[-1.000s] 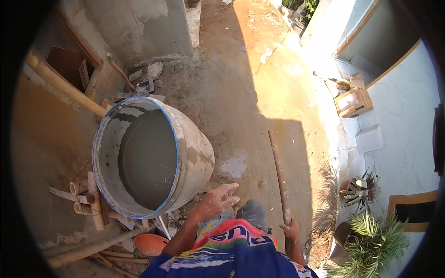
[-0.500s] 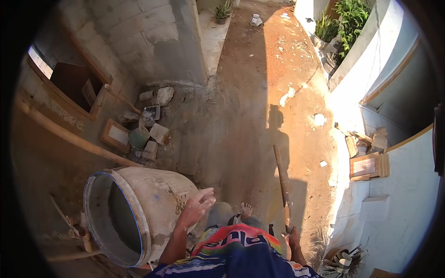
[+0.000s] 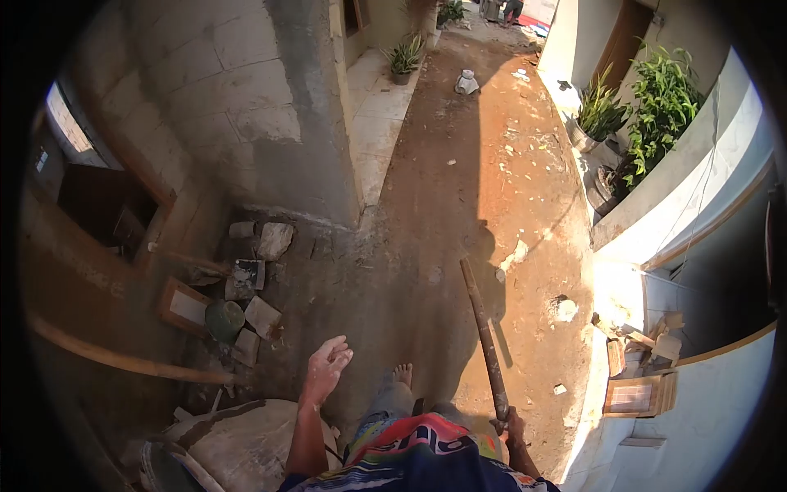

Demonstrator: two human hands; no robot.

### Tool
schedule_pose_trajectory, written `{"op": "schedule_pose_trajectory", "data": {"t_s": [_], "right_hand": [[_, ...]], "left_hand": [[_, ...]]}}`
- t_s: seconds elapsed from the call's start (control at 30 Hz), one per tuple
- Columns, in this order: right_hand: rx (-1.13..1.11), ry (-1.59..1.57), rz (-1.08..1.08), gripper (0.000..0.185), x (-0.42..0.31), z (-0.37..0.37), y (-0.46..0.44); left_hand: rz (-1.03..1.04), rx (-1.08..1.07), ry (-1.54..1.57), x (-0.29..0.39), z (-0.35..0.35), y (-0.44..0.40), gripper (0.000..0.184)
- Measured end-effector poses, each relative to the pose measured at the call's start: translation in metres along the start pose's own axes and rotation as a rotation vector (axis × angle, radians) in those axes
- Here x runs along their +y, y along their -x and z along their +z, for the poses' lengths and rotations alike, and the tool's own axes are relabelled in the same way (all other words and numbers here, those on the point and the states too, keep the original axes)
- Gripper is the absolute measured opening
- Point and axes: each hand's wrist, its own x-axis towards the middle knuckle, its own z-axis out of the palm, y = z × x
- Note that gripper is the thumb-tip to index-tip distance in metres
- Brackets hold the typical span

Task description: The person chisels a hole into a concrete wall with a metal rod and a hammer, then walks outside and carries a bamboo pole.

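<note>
My left hand [image 3: 328, 366] is raised in front of me, dusty, its fingers stretched out and holding nothing. It is above the mouth-down-left side of a dirty, pale barrel [image 3: 250, 447], apart from it. My right hand [image 3: 510, 428] is wrapped around the near end of a long brown wooden pole [image 3: 485, 340]. The pole slants forward and slightly left over the dirt path; whether its far end touches the ground I cannot tell.
Rubble blocks [image 3: 262, 316], a green bucket [image 3: 225, 320] and a wooden frame [image 3: 184, 307] lie along the left wall. A bamboo pole [image 3: 123, 357] crosses at left. Wooden pieces [image 3: 648, 395] sit at right. Potted plants [image 3: 602, 115] line the path, and a person [image 3: 512, 10] is far ahead.
I have moved forward along the path, so the barrel has slid down and back in view. The right hand keeps hold of the wooden pole; the left hand stays raised with nothing in it.
</note>
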Motion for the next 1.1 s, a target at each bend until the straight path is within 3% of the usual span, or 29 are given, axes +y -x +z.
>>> {"op": "schedule_pose_trajectory", "data": {"t_s": [0.03,0.1,0.13,0.27,0.37,0.43,0.6,0.77,0.97,1.1], "right_hand": [[0.033,0.216,-0.168,0.022,-0.013,0.008,-0.006],[-0.006,0.127,-0.083,0.024,-0.060,0.027,-0.005],[0.043,0.377,-0.130,0.022,-0.068,0.030,-0.017],[0.118,0.832,-0.255,0.034,-0.105,0.052,-0.076],[0.149,0.932,-0.132,0.035,-0.171,0.077,-0.133],[0.168,0.925,-0.140,0.038,-0.203,0.085,-0.182],[0.098,0.762,-0.151,0.038,-0.360,0.102,-0.277],[0.232,0.929,-0.184,0.054,-0.528,0.139,-0.374],[0.256,0.887,-0.227,0.058,-0.650,0.180,-0.527],[0.234,0.876,-0.208,0.054,-0.742,0.200,-0.610]], "left_hand": [[0.008,0.002,-0.006,0.021,0.004,-0.028,0.040],[0.057,-0.060,-0.044,0.057,0.017,-0.079,0.041],[0.075,-0.094,-0.064,0.072,0.026,-0.105,0.041],[0.074,-0.185,-0.064,0.114,0.063,-0.207,0.041],[0.062,-0.217,-0.101,0.122,0.092,-0.282,0.040],[0.042,-0.183,-0.087,0.130,0.109,-0.333,0.040],[-0.006,-0.177,-0.118,0.197,0.138,-0.429,0.040],[0.011,-0.056,-0.078,0.217,0.153,-0.551,0.040],[-0.042,-0.063,-0.099,0.233,0.184,-0.730,0.041],[-0.016,-0.079,-0.158,0.320,0.220,-0.875,0.041]]}}
